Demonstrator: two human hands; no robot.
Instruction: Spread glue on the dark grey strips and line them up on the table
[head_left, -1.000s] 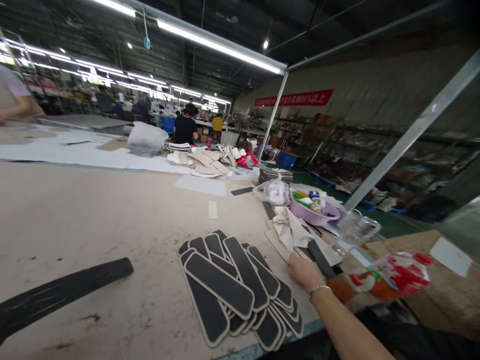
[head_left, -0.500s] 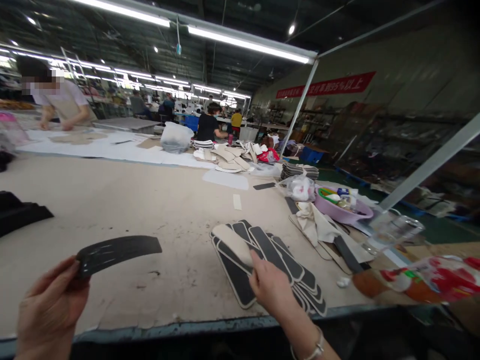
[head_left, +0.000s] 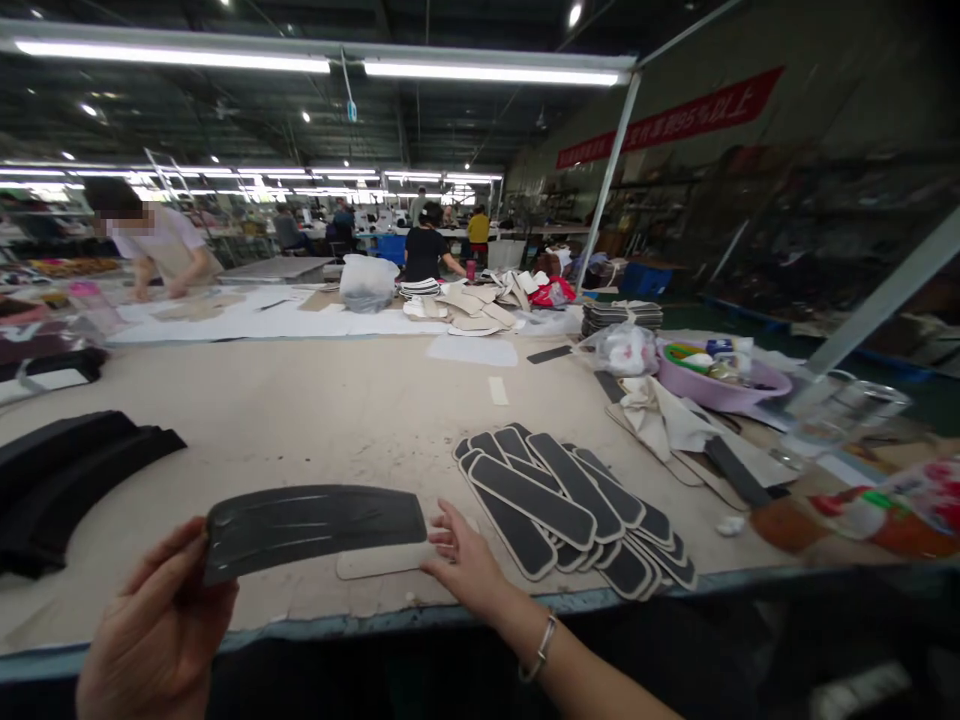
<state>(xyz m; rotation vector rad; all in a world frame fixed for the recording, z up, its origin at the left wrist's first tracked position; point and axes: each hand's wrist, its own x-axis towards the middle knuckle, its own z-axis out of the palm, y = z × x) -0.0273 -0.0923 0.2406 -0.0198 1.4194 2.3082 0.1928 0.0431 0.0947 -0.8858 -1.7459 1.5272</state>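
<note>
My left hand grips the left end of a dark curved panel, thumb and fingers pressed together on it. Partly beneath the panel's lower right edge lies a pale rounded strip on the table. My right hand is at the right end of that strip, fingers apart; whether its fingertips touch the strip is hard to tell. To the right of this hand is a fanned pile of dark rounded pieces with pale borders.
Black curved pieces are stacked at the left. Farther right sit a plastic bag, a purple basin and a glass jar. Across the table, a person leans over white sheets.
My right hand has moved left from the pile to beside the panel, and the pale strip has come off the pile with it. The view has turned left.
</note>
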